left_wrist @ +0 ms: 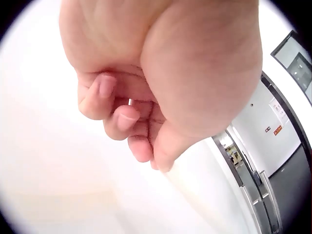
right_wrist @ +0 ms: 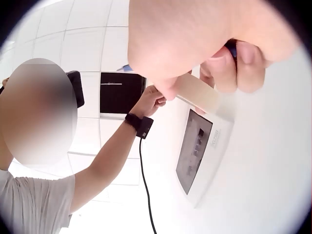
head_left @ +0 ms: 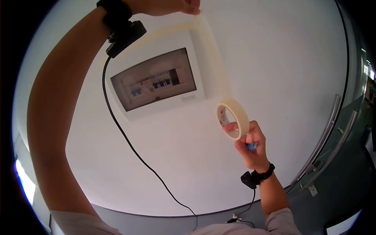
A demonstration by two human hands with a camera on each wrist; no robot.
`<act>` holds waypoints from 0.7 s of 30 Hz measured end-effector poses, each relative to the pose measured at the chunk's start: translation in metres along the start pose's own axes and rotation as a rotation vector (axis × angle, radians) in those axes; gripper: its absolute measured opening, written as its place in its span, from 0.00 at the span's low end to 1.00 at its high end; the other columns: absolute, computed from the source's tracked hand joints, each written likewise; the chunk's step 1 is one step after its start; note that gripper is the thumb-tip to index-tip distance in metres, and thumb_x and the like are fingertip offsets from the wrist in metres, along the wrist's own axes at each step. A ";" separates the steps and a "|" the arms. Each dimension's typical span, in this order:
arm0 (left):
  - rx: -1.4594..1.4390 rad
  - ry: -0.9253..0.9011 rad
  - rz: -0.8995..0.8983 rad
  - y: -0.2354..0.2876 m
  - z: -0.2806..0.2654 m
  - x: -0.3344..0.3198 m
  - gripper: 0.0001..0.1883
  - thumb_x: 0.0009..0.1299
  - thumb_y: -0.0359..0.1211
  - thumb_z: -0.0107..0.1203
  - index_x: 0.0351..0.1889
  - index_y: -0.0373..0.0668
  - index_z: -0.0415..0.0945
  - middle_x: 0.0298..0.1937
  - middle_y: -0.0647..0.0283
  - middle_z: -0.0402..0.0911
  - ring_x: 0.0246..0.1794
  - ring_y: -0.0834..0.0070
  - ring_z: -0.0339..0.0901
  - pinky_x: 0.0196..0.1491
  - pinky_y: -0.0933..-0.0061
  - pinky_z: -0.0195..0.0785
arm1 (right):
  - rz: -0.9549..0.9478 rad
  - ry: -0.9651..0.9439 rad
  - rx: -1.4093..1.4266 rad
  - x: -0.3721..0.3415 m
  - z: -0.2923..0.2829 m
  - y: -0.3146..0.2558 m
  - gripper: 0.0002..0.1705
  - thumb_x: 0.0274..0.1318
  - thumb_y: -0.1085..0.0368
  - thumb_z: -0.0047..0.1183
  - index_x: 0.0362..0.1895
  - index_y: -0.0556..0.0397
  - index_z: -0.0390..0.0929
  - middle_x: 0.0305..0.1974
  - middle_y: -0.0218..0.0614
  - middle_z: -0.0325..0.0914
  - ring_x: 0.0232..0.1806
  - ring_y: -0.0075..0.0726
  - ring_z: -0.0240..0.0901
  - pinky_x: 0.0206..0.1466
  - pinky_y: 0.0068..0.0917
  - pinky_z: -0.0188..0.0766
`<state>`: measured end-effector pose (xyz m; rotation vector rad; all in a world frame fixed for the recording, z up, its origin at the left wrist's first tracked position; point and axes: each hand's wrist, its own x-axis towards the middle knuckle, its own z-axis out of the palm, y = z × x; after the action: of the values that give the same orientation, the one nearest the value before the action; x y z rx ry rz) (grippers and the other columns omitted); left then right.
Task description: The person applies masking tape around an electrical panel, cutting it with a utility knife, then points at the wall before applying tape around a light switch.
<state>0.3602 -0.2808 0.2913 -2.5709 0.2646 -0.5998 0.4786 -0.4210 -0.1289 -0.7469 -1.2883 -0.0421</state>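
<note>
My left hand [head_left: 168, 6] is at the top of the head view, thumb and fingertips pinching the upper end of a cream masking tape strip [head_left: 213, 58]. That strip runs down the right side of a white breaker box [head_left: 199, 84] to the roll of masking tape [head_left: 243, 117]. Lower right, my right hand [head_left: 255, 150] grips the roll by its lower edge, with fingers showing through its core. A slim blue object [head_left: 252, 146] is also held in this palm, mostly hidden by the fingers. In the left wrist view the left hand's fingers [left_wrist: 126, 119] curl toward the thumb.
Another tape strip [head_left: 168, 30] lies along the box's top edge. Breaker switches [head_left: 161, 84] show behind its tinted cover. A black cable [head_left: 129, 141] hangs from the left wrist camera across the white wall [head_left: 164, 141]. Metal door handles [head_left: 331, 121] stand at the right.
</note>
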 end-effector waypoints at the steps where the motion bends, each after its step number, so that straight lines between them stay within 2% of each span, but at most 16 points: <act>1: 0.006 -0.002 0.004 0.002 -0.003 0.002 0.13 0.76 0.38 0.67 0.42 0.35 0.86 0.35 0.56 0.88 0.37 0.69 0.81 0.42 0.62 0.74 | -0.047 0.031 0.001 0.005 0.004 0.002 0.22 0.73 0.68 0.61 0.64 0.60 0.68 0.59 0.44 0.85 0.31 0.14 0.69 0.35 0.19 0.69; 2: 0.050 0.005 0.016 0.005 -0.006 0.003 0.13 0.76 0.38 0.67 0.42 0.35 0.86 0.36 0.56 0.88 0.37 0.68 0.82 0.43 0.62 0.74 | -0.051 0.034 0.003 0.009 0.006 0.000 0.22 0.73 0.68 0.61 0.64 0.60 0.68 0.59 0.44 0.85 0.31 0.14 0.69 0.35 0.19 0.69; 4: 0.094 0.014 0.027 0.001 -0.006 0.008 0.13 0.76 0.38 0.67 0.42 0.34 0.86 0.36 0.55 0.88 0.38 0.66 0.82 0.43 0.61 0.75 | -0.129 0.063 -0.017 0.015 0.010 -0.004 0.18 0.74 0.70 0.59 0.61 0.60 0.70 0.53 0.45 0.87 0.38 0.17 0.76 0.38 0.21 0.74; 8: 0.132 0.024 0.022 -0.009 0.005 0.016 0.14 0.78 0.38 0.66 0.43 0.34 0.86 0.39 0.52 0.89 0.40 0.61 0.84 0.44 0.58 0.75 | -0.204 0.137 -0.065 0.017 0.021 -0.003 0.17 0.74 0.70 0.60 0.60 0.60 0.71 0.48 0.44 0.89 0.38 0.17 0.78 0.37 0.20 0.73; 13: 0.064 -0.056 -0.014 -0.005 0.021 0.007 0.14 0.79 0.39 0.64 0.44 0.34 0.85 0.41 0.50 0.88 0.43 0.56 0.84 0.48 0.55 0.75 | -0.116 0.165 -0.002 0.008 0.031 0.000 0.15 0.74 0.69 0.61 0.59 0.61 0.74 0.48 0.42 0.89 0.32 0.14 0.73 0.34 0.17 0.69; 21: 0.122 -0.043 -0.069 -0.015 0.047 0.014 0.13 0.80 0.38 0.61 0.46 0.34 0.84 0.44 0.48 0.88 0.47 0.51 0.84 0.51 0.53 0.75 | -0.050 0.235 -0.022 0.011 0.031 0.014 0.15 0.72 0.73 0.62 0.57 0.63 0.75 0.47 0.41 0.89 0.26 0.09 0.67 0.30 0.14 0.62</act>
<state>0.3950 -0.2522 0.2672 -2.4803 0.1214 -0.5674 0.4614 -0.3900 -0.1230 -0.7060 -1.0833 -0.1793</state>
